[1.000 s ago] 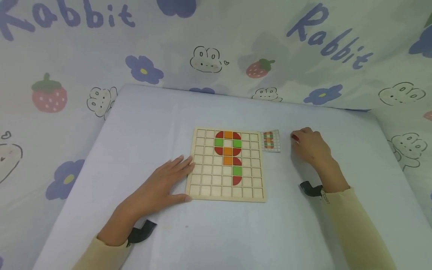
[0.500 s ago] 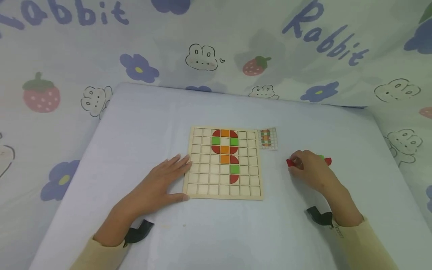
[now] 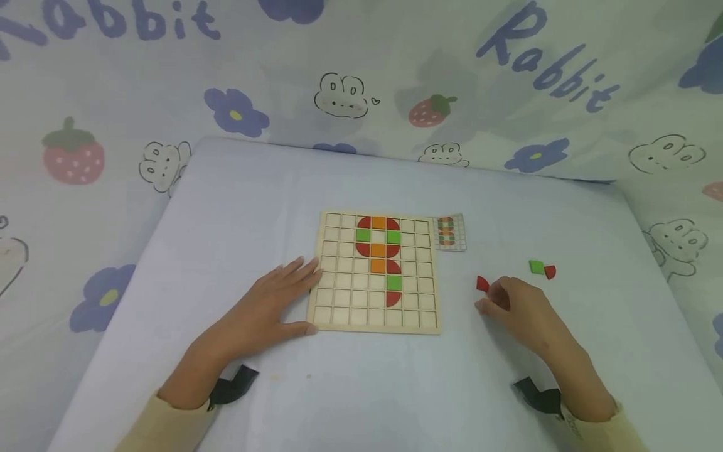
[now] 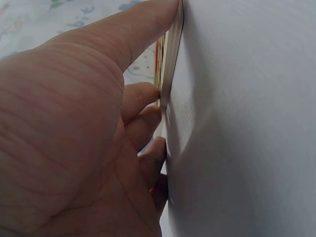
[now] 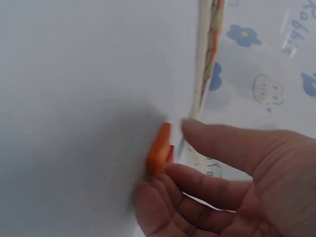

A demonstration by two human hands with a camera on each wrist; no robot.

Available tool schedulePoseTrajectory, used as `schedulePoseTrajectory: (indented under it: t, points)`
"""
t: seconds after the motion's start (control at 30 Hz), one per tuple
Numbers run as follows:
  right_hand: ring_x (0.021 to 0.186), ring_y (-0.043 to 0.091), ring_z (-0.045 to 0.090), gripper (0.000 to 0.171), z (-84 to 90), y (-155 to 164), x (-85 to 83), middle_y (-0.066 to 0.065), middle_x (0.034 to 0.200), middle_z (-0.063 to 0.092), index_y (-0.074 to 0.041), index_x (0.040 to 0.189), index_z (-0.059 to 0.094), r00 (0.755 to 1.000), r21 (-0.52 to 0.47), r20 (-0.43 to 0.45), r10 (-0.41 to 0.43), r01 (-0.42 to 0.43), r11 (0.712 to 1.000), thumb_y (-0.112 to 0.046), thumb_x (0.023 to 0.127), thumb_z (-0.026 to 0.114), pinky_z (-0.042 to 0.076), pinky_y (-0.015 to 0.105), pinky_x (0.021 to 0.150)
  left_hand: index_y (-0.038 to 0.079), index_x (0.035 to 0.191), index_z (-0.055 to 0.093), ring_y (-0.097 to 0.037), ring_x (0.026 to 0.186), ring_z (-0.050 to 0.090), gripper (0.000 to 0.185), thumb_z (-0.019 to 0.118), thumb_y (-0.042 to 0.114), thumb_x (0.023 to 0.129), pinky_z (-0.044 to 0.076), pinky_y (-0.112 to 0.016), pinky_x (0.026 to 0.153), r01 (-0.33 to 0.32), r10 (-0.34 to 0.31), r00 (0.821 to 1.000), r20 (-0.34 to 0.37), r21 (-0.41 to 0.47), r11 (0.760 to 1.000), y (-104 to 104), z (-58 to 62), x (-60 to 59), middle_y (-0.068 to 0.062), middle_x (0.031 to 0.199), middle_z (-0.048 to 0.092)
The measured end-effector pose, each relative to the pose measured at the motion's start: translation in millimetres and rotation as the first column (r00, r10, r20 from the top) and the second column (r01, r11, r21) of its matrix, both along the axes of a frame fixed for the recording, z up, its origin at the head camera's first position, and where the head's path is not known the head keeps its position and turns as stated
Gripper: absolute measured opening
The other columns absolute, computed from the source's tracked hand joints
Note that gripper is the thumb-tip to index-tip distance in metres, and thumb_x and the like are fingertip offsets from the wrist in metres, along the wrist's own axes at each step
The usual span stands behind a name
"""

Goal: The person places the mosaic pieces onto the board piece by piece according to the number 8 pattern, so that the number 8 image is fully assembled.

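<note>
A wooden grid board (image 3: 339, 307) lies in the middle of the table, with red, orange and green tiles set in its upper centre. My left hand (image 3: 282, 295) lies flat on the cloth, fingers straight, and its fingertips (image 4: 153, 111) press against the board's left edge (image 4: 170, 64). My right hand (image 3: 511, 304) rests to the right of the board with loosely bent fingers. A fingertip (image 5: 148, 190) touches a small red tile (image 3: 482, 284) that lies on the cloth (image 5: 159, 148); the thumb stays just apart from it.
A small pattern card (image 3: 450, 232) lies by the board's upper right corner. A green square tile (image 3: 536, 266) and a red tile (image 3: 550, 271) sit on the cloth farther right. Printed fabric walls surround the table.
My right hand has drawn back from beside the pattern card toward me, leaving the green and red tiles on the cloth and bringing one red tile along. The left hand has stayed put.
</note>
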State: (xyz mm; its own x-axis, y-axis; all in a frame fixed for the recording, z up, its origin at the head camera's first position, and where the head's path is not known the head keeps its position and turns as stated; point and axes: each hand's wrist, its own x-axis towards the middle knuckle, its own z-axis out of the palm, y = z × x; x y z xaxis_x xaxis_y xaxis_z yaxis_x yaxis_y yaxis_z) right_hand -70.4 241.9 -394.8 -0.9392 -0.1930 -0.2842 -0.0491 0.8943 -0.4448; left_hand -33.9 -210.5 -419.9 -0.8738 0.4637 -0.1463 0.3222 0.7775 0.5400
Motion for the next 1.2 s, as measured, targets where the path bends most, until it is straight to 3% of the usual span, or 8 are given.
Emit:
schedulePoseTrajectory:
  t: [0.17, 0.37, 0.67, 0.97, 1.2]
  points:
    - [0.089, 0.020, 0.059, 0.022, 2.8, 4, 9.9, 0.003, 0.098, 0.064, -0.002, 0.111, 0.070, 0.998, -0.036, 0.016, 0.065, -0.064, 0.997, -0.008, 0.092, 0.080, 0.058, 0.034, 0.076, 0.016, 0.165, 0.032, -0.024, 0.161, 0.010, 0.096, 0.082, 0.046, 0.089, 0.013, -0.054, 0.128, 0.003, -0.003, 1.000, -0.010, 0.002, 1.000, 1, -0.8, -1.4, 0.004, 0.173, 0.019]
    - [0.088, 0.018, 0.059, 0.021, -0.9, 4, 13.3, -0.001, 0.095, 0.065, -0.007, 0.106, 0.070, 0.998, -0.069, 0.045, 0.051, -0.047, 0.996, -0.013, 0.091, 0.083, 0.055, 0.029, 0.073, 0.017, 0.166, 0.032, -0.023, 0.161, 0.009, 0.096, 0.082, 0.046, 0.089, 0.012, -0.054, 0.128, 0.002, -0.002, 1.000, 0.004, -0.001, 1.000, 1, -0.7, -1.7, 0.005, 0.173, 0.019]
    - [0.089, 0.014, 0.060, 0.010, 2.6, -4, 11.4, -0.007, 0.094, 0.067, -0.014, 0.100, 0.073, 0.991, -0.120, -0.070, 0.114, -0.122, 0.985, -0.008, 0.093, 0.079, 0.057, 0.028, 0.078, 0.017, 0.166, 0.032, -0.023, 0.161, 0.008, 0.095, 0.082, 0.046, 0.089, 0.010, -0.053, 0.129, 0.003, -0.003, 1.000, -0.001, 0.006, 1.000, 0, -0.8, -1.5, 0.006, 0.173, 0.019]
    - [0.086, 0.013, 0.061, 0.010, 20.7, -43, -1.2, -0.008, 0.093, 0.067, -0.014, 0.099, 0.072, 0.973, -0.175, -0.069, 0.220, -0.229, 0.957, -0.005, 0.096, 0.074, 0.058, 0.029, 0.077, 0.017, 0.166, 0.032, -0.022, 0.161, 0.008, 0.096, 0.082, 0.047, 0.089, 0.011, -0.054, 0.128, 0.008, -0.008, 1.000, -0.014, 0.003, 1.000, -1, 1.0, -2.9, 0.006, 0.173, 0.018]
    - [0.084, 0.014, 0.058, 0.008, 25.2, -85, -10.9, -0.008, 0.090, 0.063, -0.016, 0.099, 0.070, 0.955, -0.133, -0.051, 0.292, -0.296, 0.946, -0.011, 0.096, 0.076, 0.057, 0.029, 0.075, 0.015, 0.165, 0.035, -0.025, 0.160, 0.012, 0.096, 0.085, 0.043, 0.088, 0.013, -0.055, 0.128, -0.004, 0.004, 1.000, -0.009, 0.028, 1.000, 2, 1.3, -0.7, 0.004, 0.173, 0.021]
